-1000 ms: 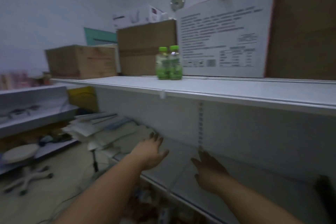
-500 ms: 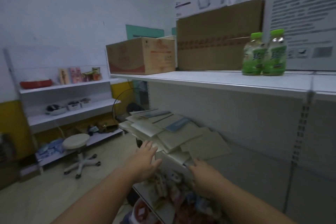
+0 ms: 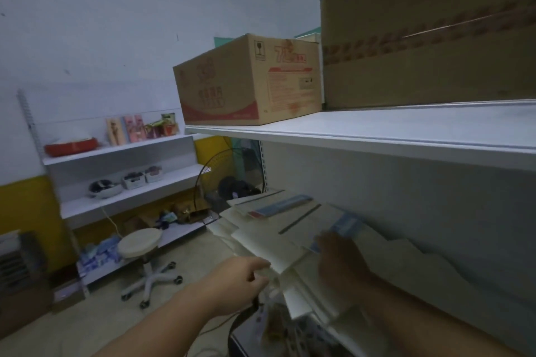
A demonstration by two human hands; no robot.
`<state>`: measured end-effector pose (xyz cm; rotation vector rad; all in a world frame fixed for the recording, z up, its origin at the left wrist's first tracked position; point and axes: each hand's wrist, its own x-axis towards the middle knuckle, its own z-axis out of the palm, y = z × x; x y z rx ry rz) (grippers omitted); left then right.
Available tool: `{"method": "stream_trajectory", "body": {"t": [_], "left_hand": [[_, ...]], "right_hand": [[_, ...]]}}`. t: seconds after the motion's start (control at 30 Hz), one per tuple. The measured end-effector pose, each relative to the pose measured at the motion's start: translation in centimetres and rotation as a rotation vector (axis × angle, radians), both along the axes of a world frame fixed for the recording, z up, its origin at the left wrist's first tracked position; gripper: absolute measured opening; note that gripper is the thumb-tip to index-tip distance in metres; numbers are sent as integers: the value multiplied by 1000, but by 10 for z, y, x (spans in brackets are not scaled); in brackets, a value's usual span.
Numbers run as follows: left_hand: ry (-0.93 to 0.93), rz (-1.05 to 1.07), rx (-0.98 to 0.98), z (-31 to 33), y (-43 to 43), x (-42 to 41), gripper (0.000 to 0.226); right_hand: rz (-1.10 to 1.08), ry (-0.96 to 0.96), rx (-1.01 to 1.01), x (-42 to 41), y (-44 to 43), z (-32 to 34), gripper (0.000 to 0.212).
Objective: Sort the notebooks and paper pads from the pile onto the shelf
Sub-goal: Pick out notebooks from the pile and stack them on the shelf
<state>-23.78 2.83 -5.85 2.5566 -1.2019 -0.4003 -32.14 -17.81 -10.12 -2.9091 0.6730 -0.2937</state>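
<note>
Cream paper pads (image 3: 269,240) on the lower shelf (image 3: 300,306) look light, floppy, best pinched at near edges; left hand (image 3: 242,280) curls there, right hand (image 3: 339,259) blurred, neither grip clear.

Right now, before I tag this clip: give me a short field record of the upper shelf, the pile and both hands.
Upper shelf: carries a printed cardboard box and a larger plain cardboard box
Pile: cream notebooks and paper pads overlapping loosely on the level below, with a blue-striped pad on top
Left hand: fingers curled at the pile's front edge; grip unclear
Right hand: blurred, on the pile beside a blue cover; grip unclear
</note>
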Motion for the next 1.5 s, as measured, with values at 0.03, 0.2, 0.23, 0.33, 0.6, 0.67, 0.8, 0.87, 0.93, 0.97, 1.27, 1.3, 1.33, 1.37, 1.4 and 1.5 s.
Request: {"method": "stream_trajectory", "body": {"t": [0.03, 0.2, 0.23, 0.33, 0.6, 0.67, 0.8, 0.87, 0.93, 0.97, 1.27, 1.3, 1.33, 1.37, 1.4, 1.5], "left_hand": [[48, 25, -29, 0, -2, 15, 41], [463, 213, -233, 1, -16, 74, 27], [537, 230, -254, 1, -22, 84, 28], [881, 220, -295, 1, -42, 112, 48], [1377, 34, -524, 6, -54, 206, 41], [1275, 52, -664, 5, -46, 243, 40], [1083, 197, -879, 12, -18, 317, 38], [1090, 253, -875, 8, -3, 346, 36], [1105, 272, -845, 1, 8, 370, 38], [1117, 278, -827, -4, 11, 382, 41], [1106, 242, -582, -20, 15, 422, 15], [1105, 227, -564, -22, 12, 421, 11], [1109, 204, -559, -23, 10, 420, 9], [1111, 185, -556, -24, 7, 419, 9], [1113, 174, -556, -24, 4, 420, 10], [1166, 149, -571, -26, -2, 426, 22]], "right_hand": [[-1, 16, -51, 3, -4, 2, 41], [-41, -206, -279, 10, -22, -5, 46], [-57, -208, -275, 15, -27, -8, 44], [2, -333, -331, 22, -30, 1, 18], [381, -764, -373, 85, 38, 37, 33], [337, -718, -352, 123, 42, 30, 33], [-130, -299, 96, 213, 32, 18, 75], [-267, -35, 163, 249, 32, 6, 82], [-330, 88, 107, 268, 33, -4, 70], [-351, 86, 77, 272, 35, -6, 59], [-364, -127, -21, 261, 38, 2, 30], [-361, -153, 14, 258, 37, -1, 32], [-363, -175, 43, 256, 37, -4, 34], [-373, -199, 41, 255, 38, -4, 36], [-390, -240, 1, 253, 40, -3, 35], [-330, -453, -272, 257, 53, 7, 34]]}}
